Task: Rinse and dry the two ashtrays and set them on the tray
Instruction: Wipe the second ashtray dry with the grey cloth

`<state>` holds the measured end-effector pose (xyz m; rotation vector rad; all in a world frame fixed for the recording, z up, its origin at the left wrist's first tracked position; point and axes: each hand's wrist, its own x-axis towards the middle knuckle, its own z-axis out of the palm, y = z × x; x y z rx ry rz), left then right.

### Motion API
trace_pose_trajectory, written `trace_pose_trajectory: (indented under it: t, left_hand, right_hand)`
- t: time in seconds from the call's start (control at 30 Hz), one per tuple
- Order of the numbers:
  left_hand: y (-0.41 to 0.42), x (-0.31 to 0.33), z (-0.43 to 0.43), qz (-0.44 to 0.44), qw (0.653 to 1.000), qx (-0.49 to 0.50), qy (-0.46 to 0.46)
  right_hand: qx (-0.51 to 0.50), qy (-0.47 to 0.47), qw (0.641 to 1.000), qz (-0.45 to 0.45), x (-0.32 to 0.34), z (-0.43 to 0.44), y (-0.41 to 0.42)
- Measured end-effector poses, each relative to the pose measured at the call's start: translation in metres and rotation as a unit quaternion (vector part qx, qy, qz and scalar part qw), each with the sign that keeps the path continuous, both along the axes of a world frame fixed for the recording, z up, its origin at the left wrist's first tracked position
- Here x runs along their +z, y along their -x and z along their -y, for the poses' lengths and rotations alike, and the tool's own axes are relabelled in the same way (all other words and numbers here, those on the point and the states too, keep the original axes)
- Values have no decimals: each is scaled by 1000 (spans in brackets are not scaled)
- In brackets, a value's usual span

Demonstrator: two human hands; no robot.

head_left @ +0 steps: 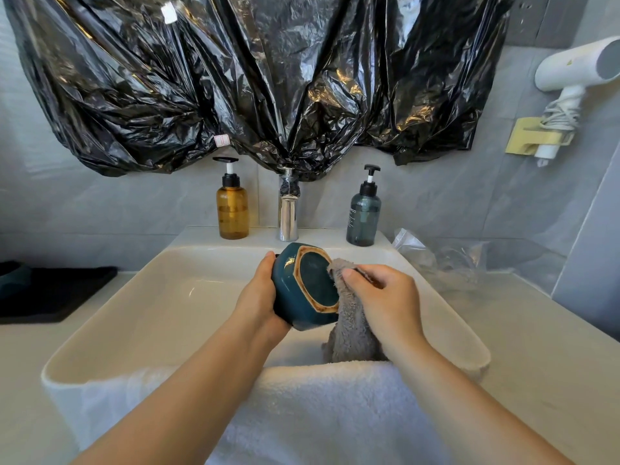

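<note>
Over the white basin [151,297], your left hand [260,298] grips the teal glazed ceramic ashtray [302,297]; your right hand [389,297] pinches a grey fleecy cloth [352,330] against it. Probably slick, breakable: grip its walls.

Over the middle of the sink basin [161,297], the left hand [260,297] gripping the ashtray [303,290] and the right hand [385,297] pinching the grey cloth [352,327] take up the room; the basin's left half is open. Behind, the faucet [288,213] stands between an amber bottle [232,209] and a blue-grey bottle [364,214]. A white towel [318,401] covers the front rim. The desk [536,347] holds a black tray [53,297] at left and crumpled clear plastic [446,260] at right.
</note>
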<state>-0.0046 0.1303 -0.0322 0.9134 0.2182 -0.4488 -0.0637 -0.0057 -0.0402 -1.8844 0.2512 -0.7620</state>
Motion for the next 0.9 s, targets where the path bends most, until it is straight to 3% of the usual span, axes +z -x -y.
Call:
trace_pose_trajectory:
  t: [0.47, 0.63, 0.8, 0.9]
  left_hand:
    - [1, 0, 4, 13, 995, 25, -96]
    - [2, -2, 3, -16, 997, 11, -74]
    - [-1, -4, -4, -38, 999, 5, -7]
    - [-8, -7, -5, -37, 999, 18, 8]
  right_hand:
    - [45, 12, 999, 0, 0, -24, -27]
    - [136, -27, 990, 27, 1, -31, -18]
    - [225, 22, 973, 50, 1, -35, -3]
    - [224, 42, 972, 53, -2, -26, 5]
